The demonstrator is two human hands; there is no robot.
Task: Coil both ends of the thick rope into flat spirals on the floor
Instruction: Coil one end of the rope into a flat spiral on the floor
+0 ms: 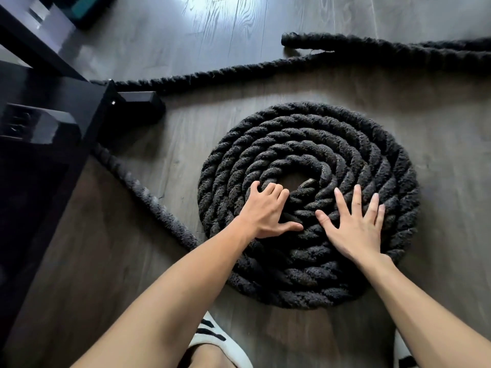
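A thick black twisted rope lies on the grey wood floor, one end wound into a flat spiral of several turns with a small gap at its centre. My left hand rests on the inner turns left of centre, fingers curled over the innermost loop. Flat on the turns to the right of centre lies my right hand, fingers spread. From the spiral's left side the rope runs up-left under dark furniture, then across the floor to the right. The other end lies straight at the upper right.
A dark furniture frame with a foot stands at the left, close to the spiral. A teal object sits at the top left. Two white shoes with black stripes are at the bottom edge.
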